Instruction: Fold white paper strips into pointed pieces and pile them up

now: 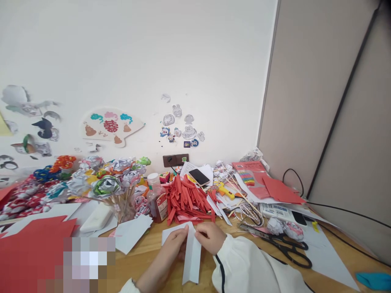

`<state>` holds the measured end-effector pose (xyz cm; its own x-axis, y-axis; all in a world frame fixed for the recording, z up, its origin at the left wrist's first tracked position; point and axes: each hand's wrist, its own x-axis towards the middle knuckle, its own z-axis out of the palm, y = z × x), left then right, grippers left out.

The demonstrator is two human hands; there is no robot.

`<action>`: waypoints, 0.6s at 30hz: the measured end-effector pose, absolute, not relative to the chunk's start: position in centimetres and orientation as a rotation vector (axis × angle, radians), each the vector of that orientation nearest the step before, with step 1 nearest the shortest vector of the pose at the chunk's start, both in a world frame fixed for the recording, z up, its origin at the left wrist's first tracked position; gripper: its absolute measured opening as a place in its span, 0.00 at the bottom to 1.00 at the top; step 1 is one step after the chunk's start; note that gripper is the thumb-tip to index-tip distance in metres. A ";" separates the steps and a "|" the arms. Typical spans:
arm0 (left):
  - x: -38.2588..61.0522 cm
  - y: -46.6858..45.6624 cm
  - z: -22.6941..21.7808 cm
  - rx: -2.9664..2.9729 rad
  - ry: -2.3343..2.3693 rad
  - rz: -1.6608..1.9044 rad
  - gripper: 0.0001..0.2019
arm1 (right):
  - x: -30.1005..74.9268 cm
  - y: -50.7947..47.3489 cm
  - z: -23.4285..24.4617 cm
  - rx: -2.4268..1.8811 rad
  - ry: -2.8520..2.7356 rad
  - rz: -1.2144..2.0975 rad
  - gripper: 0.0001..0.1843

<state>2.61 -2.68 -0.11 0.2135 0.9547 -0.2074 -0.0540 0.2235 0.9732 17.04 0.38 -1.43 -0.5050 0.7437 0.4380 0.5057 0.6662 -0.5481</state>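
Note:
A white sheet of folded paper (192, 264) stands creased lengthwise just above the wooden table, at the bottom middle of the head view. My left hand (173, 249) grips it from the left, the thumb lying on its upper part. On the other side my right hand (211, 238) has curled fingers pinching the paper's right edge near the top. Part of the sheet spreads out behind my left hand. Right behind the paper lies a heap of folded red paper strips (187, 197). The fingertips under the sheet are hidden.
Black-handled scissors (285, 246) lie to the right, beside crumpled paper balls (275, 226). A bottle of reddish-brown liquid (157, 201) and paper flowers on sticks (122, 195) stand left of the red heap. Behind it are a phone (199, 177) and a yellow glue gun (225, 190). Red sheets (33, 244) lie far left.

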 end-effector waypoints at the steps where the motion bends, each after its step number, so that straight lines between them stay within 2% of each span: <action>1: 2.6 -2.9 0.1 1.077 1.072 0.917 0.17 | 17.0 0.3 -1.4 -0.966 -2.224 0.449 0.12; 7: 2.7 -3.4 1.8 1.091 1.056 0.805 0.17 | 16.9 0.0 -1.0 -0.993 -2.233 0.413 0.11; 18: 2.9 -3.4 1.3 1.073 0.986 0.818 0.17 | 16.5 -0.5 -0.9 -1.127 -2.169 0.178 0.10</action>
